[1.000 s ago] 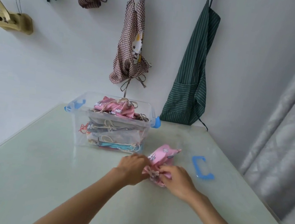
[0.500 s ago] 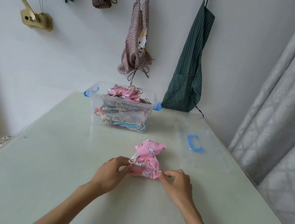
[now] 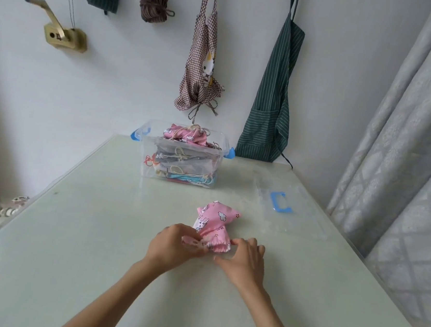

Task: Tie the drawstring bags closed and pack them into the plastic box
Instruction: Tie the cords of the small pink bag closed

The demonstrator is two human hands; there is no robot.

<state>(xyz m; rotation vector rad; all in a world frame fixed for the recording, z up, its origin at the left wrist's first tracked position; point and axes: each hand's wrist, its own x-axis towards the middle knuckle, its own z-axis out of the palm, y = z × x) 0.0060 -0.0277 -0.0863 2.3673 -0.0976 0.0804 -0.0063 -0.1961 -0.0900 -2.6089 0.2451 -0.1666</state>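
Observation:
A pink drawstring bag (image 3: 217,219) with cloud and rabbit prints lies on the pale green table (image 3: 90,243), its gathered mouth towards me. My left hand (image 3: 171,247) pinches the left side of that mouth and its cord. My right hand (image 3: 244,259) pinches the right side of the mouth. Behind the bag stands the clear plastic box (image 3: 145,152) with blue handles, stacked with several tied bags, a pink one on top.
The box's clear lid (image 3: 307,221) with a blue handle lies flat on the table at the right. Aprons and bundled cloths hang on the wall behind. A grey curtain (image 3: 414,147) runs along the table's right edge; a radiator is at far left.
My head has pulled back, so more of the table shows. Both hands stayed at the bag's mouth, spreading slightly and then closing in again on the gathered edge.

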